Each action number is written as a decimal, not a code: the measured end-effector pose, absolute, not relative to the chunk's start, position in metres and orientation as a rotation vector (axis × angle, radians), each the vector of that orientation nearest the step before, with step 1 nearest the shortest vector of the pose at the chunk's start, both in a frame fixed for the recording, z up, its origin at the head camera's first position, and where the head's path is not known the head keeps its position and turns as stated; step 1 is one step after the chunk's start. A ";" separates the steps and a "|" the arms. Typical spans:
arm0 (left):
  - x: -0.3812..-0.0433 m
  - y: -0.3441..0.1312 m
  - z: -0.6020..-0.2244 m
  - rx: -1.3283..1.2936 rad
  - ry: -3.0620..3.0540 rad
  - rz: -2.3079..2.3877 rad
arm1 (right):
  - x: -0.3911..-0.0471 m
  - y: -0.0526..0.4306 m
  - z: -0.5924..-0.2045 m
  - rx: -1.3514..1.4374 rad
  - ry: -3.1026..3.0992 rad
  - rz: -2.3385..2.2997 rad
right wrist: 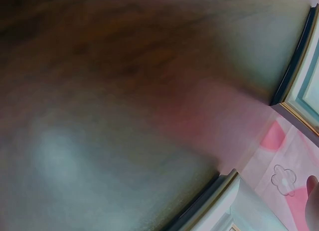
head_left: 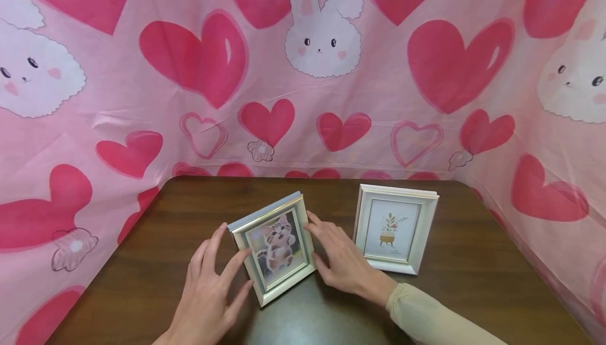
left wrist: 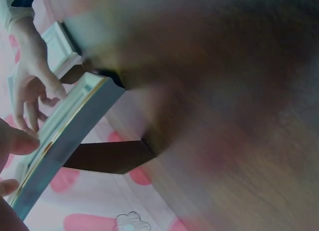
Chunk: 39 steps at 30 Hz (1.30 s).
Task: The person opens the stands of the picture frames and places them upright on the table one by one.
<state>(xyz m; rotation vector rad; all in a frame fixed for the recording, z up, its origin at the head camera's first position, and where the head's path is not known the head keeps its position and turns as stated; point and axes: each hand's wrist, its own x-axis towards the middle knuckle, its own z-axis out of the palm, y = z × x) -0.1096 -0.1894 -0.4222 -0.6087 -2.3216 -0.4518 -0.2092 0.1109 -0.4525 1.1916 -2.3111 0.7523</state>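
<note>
A picture frame point(head_left: 253, 234) with a kitten picture stands on the table between both hands, turned slightly; its pale edge point(left wrist: 75, 141) shows in the left wrist view. My left hand point(head_left: 205, 282) is at the frame's left side, fingers spread, one fingertip by the upper corner and others overlapping the front border. On the opposite side, my right hand point(head_left: 343, 261) has extended, slightly bent fingers at the frame's right edge. Behind the frame a dark support leg point(left wrist: 112, 156) reaches to the table. In the right wrist view only a fingertip point(right wrist: 312, 191) of the right hand shows.
A second white frame point(head_left: 421, 234) with a plant picture stands to the right, just beyond the right wrist. The dark wooden table point(head_left: 142, 282) has rounded far corners. Pink cloth point(head_left: 274, 82) with hearts and rabbits hangs around its back and sides.
</note>
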 end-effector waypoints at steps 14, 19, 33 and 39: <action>-0.115 -0.190 -0.424 -0.617 -2.337 -0.421 | -0.210 0.110 -0.450 1.186 -2.315 0.686; -0.115 -0.190 -0.423 -0.612 -2.365 -0.418 | -0.211 0.111 -0.452 1.187 -2.301 0.666; -0.123 -0.192 -0.421 -0.641 -2.348 -0.410 | -0.209 0.112 -0.452 1.188 -2.276 0.536; -0.127 -0.194 -0.419 -0.622 -2.396 -0.383 | -0.206 0.112 -0.451 1.172 -2.297 0.520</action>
